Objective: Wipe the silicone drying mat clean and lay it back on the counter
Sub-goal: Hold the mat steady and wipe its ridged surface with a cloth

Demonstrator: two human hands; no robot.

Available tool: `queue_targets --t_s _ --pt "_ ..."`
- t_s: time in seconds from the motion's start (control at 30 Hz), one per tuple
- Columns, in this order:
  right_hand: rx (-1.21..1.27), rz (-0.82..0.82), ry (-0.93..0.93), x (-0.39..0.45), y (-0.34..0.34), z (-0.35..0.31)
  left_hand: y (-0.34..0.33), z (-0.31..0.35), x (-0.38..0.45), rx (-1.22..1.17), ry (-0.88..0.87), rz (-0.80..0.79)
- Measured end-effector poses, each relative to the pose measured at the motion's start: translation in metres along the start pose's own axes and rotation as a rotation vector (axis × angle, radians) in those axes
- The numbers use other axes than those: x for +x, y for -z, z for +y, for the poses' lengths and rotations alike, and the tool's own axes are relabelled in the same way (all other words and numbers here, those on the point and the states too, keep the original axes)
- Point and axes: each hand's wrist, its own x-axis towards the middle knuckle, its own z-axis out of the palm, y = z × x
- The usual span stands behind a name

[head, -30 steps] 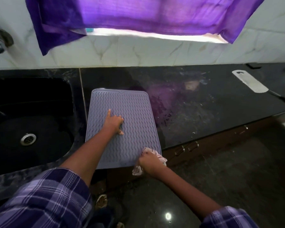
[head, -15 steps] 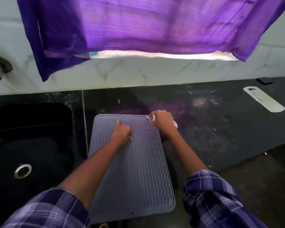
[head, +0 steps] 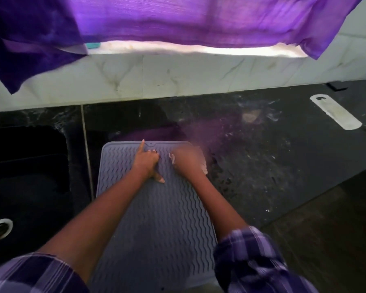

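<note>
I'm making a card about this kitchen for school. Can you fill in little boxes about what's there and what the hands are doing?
mat: grey mat flat on the dark counter, beside the sink
left hand: left hand pressing on the mat
right hand: right hand, blurred, holding a cloth near the mat's far right corner
above: purple curtain

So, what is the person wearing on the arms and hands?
Both hands, left hand and right hand, are bare: no gloves, and no rings or watch visible. Each arm has a purple-and-white plaid sleeve, left sleeve and right sleeve, leaving the forearms uncovered.
</note>
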Motion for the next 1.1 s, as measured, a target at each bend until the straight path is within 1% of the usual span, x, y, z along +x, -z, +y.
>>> queue_targets --t_s 0.1,0.17,0.2,0.23,0.27,0.33,0.37,0.4,0.5,0.63,0.7,0.73,0.8,0.83,0.87,0.93,0.97,1.0,1.1 --pt "0.021 -0.174 0.011 -0.026 0.005 0.008 0.003 0.003 0.001 0.023 0.008 -0.015" --pt "0.062 -0.331 -0.009 -0.024 0.019 0.016 0.003 0.005 0.000 0.020 0.008 -0.005" --pt "0.092 -0.365 -0.024 -0.017 0.028 0.019 0.003 0.005 -0.001 0.012 0.008 0.001" --pt "0.120 -0.332 -0.043 -0.007 0.035 0.021 0.003 0.005 -0.001 0.007 0.008 0.004" --pt "0.130 -0.244 -0.056 0.003 0.038 0.021 0.004 0.004 -0.001 0.004 0.007 0.008" --pt "0.074 -0.032 -0.037 0.016 0.036 0.011 0.003 0.003 0.000 -0.012 0.010 0.010" --pt "0.032 0.003 -0.015 0.017 0.031 0.004 0.002 0.002 0.000 -0.026 0.016 0.007" --pt "-0.007 -0.001 0.005 0.016 0.023 -0.003 0.002 0.002 -0.001 -0.036 0.022 0.005" --pt "0.057 -0.058 -0.005 -0.002 0.000 -0.005 0.001 0.001 0.000 -0.030 0.023 0.009" --pt "0.155 -0.128 0.059 -0.058 -0.004 0.003 0.002 0.002 -0.001 -0.031 0.047 -0.003" --pt "0.189 -0.221 0.083 -0.087 -0.001 0.002 0.003 0.003 -0.002 -0.038 0.061 -0.002" --pt "0.180 -0.299 0.084 -0.093 0.002 0.002 0.003 0.004 -0.002 -0.040 0.062 0.000" --pt "0.173 -0.457 0.049 -0.085 0.017 0.006 0.005 0.005 -0.005 -0.037 0.049 0.009" --pt "0.181 -0.471 0.018 -0.074 0.025 0.007 0.006 0.005 -0.007 -0.036 0.041 0.014" --pt "0.198 -0.423 -0.015 -0.061 0.031 0.007 0.007 0.004 -0.008 -0.036 0.037 0.018" --pt "0.254 -0.205 -0.078 -0.041 0.036 0.005 0.007 0.003 -0.009 -0.050 0.034 0.021" --pt "0.238 -0.107 -0.096 -0.036 0.032 0.002 0.006 0.003 -0.010 -0.056 0.033 0.018" --pt "0.187 -0.066 -0.101 -0.038 0.027 -0.005 0.006 0.004 -0.011 -0.058 0.033 0.011" --pt "0.022 -0.088 -0.039 -0.062 0.001 -0.023 0.004 0.005 -0.010 -0.043 0.047 0.030"
